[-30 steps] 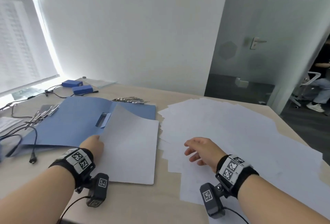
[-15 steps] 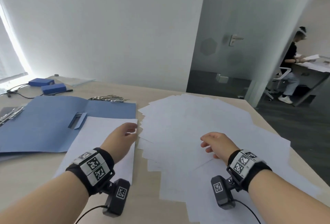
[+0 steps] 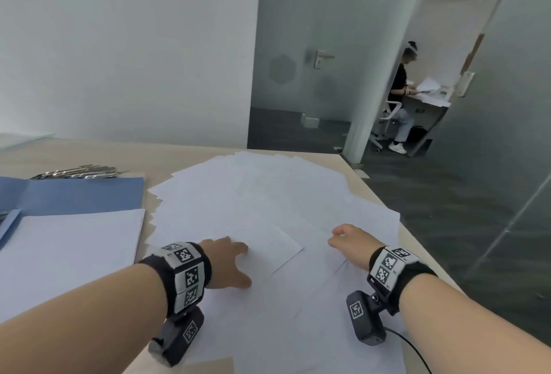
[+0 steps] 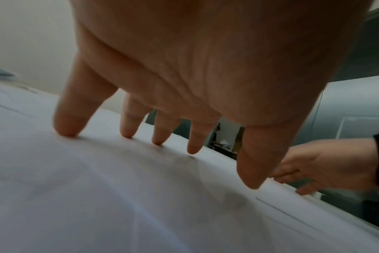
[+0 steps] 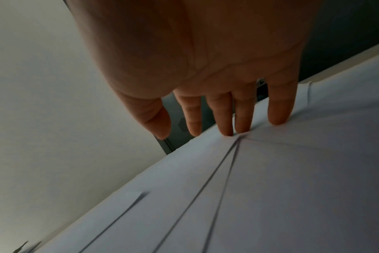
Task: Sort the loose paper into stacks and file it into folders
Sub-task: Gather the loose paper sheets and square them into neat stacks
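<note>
Hands [image 3: 229, 260] flat on loose paper [image 3: 268, 195]

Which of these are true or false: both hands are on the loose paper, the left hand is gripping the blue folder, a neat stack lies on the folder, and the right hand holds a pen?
1. Both the left hand and the right hand rest fingertips on the loose paper. True.
2. The left hand grips the blue folder. False: it touches the loose sheets, beside the folder.
3. A neat paper stack lies on the folder. True.
4. The right hand holds a pen. False: it holds nothing, fingers straight on paper.
</note>
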Tool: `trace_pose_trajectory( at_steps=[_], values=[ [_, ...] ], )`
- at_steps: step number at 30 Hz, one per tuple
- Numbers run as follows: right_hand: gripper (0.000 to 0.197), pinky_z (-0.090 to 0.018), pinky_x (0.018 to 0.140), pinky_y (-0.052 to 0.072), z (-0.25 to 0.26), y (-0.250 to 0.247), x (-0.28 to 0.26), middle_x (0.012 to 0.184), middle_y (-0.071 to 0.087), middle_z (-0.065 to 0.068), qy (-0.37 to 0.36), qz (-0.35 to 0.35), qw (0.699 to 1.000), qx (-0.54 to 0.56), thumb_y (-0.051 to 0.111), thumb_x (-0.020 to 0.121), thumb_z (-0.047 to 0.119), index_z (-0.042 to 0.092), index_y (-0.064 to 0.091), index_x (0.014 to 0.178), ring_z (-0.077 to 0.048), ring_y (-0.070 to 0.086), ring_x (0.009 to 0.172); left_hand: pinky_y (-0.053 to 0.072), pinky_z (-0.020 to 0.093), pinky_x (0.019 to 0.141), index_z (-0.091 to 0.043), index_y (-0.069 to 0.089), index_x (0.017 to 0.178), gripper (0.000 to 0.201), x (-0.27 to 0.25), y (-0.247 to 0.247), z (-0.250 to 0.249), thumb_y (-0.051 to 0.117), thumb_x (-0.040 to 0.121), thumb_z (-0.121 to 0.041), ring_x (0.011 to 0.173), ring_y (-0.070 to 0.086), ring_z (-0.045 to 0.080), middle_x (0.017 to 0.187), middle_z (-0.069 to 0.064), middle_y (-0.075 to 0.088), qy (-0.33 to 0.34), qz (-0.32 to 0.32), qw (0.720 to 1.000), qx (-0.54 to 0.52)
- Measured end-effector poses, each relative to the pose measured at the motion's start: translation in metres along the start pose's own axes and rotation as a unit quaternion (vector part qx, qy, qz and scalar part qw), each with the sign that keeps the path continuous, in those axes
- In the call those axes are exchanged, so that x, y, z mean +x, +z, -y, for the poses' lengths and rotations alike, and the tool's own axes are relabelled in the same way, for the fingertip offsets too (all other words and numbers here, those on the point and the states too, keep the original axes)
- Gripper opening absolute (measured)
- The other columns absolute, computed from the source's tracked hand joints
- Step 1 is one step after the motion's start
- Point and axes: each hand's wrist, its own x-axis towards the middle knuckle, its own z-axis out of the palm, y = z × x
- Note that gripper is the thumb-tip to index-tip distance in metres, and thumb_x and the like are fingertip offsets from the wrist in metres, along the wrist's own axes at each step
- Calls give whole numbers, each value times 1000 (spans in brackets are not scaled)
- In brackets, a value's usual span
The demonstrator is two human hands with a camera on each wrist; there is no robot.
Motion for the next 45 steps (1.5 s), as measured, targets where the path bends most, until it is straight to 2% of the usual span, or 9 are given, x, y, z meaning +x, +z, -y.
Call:
trace_pose_trajectory(
  at_steps=[4, 7, 13, 18, 22, 26, 29, 34, 45],
  values=[
    [51, -30, 93, 41, 0, 4, 2, 139, 51, -1, -14, 7, 999, 41, 56, 96, 34, 22, 46, 144, -16, 52, 109, 35, 49, 114, -41, 22, 154, 89, -2, 8, -13, 59, 79, -72, 148, 25, 29, 160, -5, 24, 9, 17, 999, 38],
    [54, -30, 83, 42, -3, 4, 10, 114, 55, -1, -1, -42, 992, 121, 60, 94, 30, 21, 44, 145, -14, 55, 91, 34, 50, 115, -42, 21, 154, 92, -7, 8, -17, 62, 77, -71, 150, 21, 28, 162, -6, 21, 15, 21, 999, 38],
    [59, -32, 100, 41, -7, -1, 26, 139, 53, -6, 24, -40, 988, 150, 67, 92, 28, 14, 45, 145, -25, 52, 124, 24, 45, 122, -45, 14, 157, 95, -13, 6, -20, 66, 81, -66, 156, 7, 21, 168, -15, 6, 63, 20, 997, 27],
    [38, -27, 65, 43, 9, -6, 22, 98, 61, -8, -8, 31, 999, -21, 62, 95, 34, 0, 66, 111, -22, 57, 79, 32, 45, 117, -50, 23, 153, 89, -15, 7, -30, 69, 78, -64, 151, 12, 19, 166, -21, 12, 110, 35, 993, 33],
    [45, -37, 92, 55, 10, -13, 30, 107, 73, -13, -13, 44, 998, -48, 74, 85, 42, 2, 70, 106, -30, 70, 98, 36, 45, 113, -49, 31, 149, 80, -18, 11, -38, 67, 79, -64, 149, 12, 20, 166, -17, 14, 131, 41, 990, 45],
    [57, -36, 96, 52, 10, -12, 31, 112, 70, -3, -13, 90, 992, -91, 83, 70, 51, 18, 66, 114, -23, 67, 103, 35, 45, 114, -48, 27, 151, 81, -19, 16, -41, 63, 81, -66, 149, 12, 20, 166, -17, 14, 139, 31, 989, 30],
    [56, -35, 93, 54, 7, -8, 28, 110, 70, -1, -11, 108, 992, -71, 87, 69, 40, 23, 63, 116, -22, 68, 101, 32, 46, 117, -49, 18, 154, 87, -19, 20, -40, 60, 80, -70, 150, 10, 17, 166, -21, 12, 136, 26, 990, 8],
    [45, -25, 59, 53, 7, -10, 10, 110, 73, -6, 1, 143, 990, 6, 83, 77, 17, 20, 63, 118, -27, 73, 97, 30, 46, 118, -50, 15, 155, 82, -21, 20, -38, 54, 85, -69, 150, 10, 15, 164, -26, 13, 136, 23, 990, -11],
    [37, -40, 73, 60, -17, -25, 6, 106, 77, -11, -55, 77, 970, 222, 69, 84, -5, 14, 67, 116, -33, 74, 93, 29, 34, 119, -44, 33, 151, 65, -30, 9, -29, 58, 92, -59, 144, 29, 8, 155, -18, 37, 143, -83, 975, -149]
  ],
)
